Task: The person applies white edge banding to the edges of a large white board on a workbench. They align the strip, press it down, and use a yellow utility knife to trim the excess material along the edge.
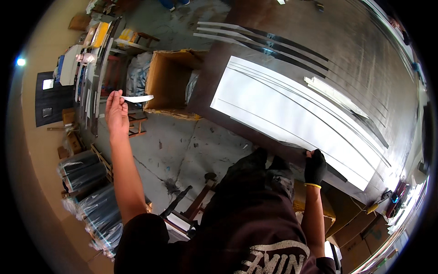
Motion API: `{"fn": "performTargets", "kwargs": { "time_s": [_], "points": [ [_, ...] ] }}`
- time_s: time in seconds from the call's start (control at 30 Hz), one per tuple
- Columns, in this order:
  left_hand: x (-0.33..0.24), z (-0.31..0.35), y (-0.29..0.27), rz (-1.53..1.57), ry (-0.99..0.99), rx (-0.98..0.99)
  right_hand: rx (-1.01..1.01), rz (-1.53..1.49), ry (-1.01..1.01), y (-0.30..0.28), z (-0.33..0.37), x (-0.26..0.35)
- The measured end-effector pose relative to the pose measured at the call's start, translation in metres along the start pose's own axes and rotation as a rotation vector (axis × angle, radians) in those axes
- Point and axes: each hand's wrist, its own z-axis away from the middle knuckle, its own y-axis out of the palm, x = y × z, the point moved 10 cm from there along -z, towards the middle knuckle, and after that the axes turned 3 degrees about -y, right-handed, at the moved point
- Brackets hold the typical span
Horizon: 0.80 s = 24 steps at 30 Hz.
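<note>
Lying on the dark table (360, 43): white sheet (292, 122); cardboard box (159, 81) alongside.

Plastic-wrapped black bundles (98, 212) lie near the tan wall (43, 160), which bears a dark panel (51, 101); blue shoes (172, 7) show on the stained grey floor (207, 141).

Gap left, clutter right

I see open air above the floor (175, 137) between left hand (117, 112) and table (353, 27); a cardboard box (159, 75) juts into it; long strips (222, 32) overhang the table beyond, barring a low pass; the right hand (315, 166) blocks the near edge.
</note>
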Motion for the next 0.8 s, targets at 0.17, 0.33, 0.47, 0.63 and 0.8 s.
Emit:
{"fn": "performTargets", "kwargs": {
  "time_s": [0.17,0.33,0.47,0.63,0.8],
  "points": [
    [-0.041,0.038,0.034,0.157,0.015,0.049,0.0,0.018,0.057,0.0,-0.001,-0.011],
    [-0.077,0.07,0.062,0.305,0.004,0.165,-0.041,0.088,0.073,-0.011,-0.004,0.004],
    [-0.097,0.085,0.084,0.429,-0.03,0.308,-0.127,0.057,0.053,-0.017,-0.001,-0.001],
    [-0.112,0.105,0.109,0.484,-0.082,0.357,-0.176,0.025,0.147,-0.02,0.005,-0.008],
    [-0.124,0.122,0.132,0.531,-0.111,0.418,-0.262,-0.058,0.058,-0.03,0.009,-0.002]
  ]
}}
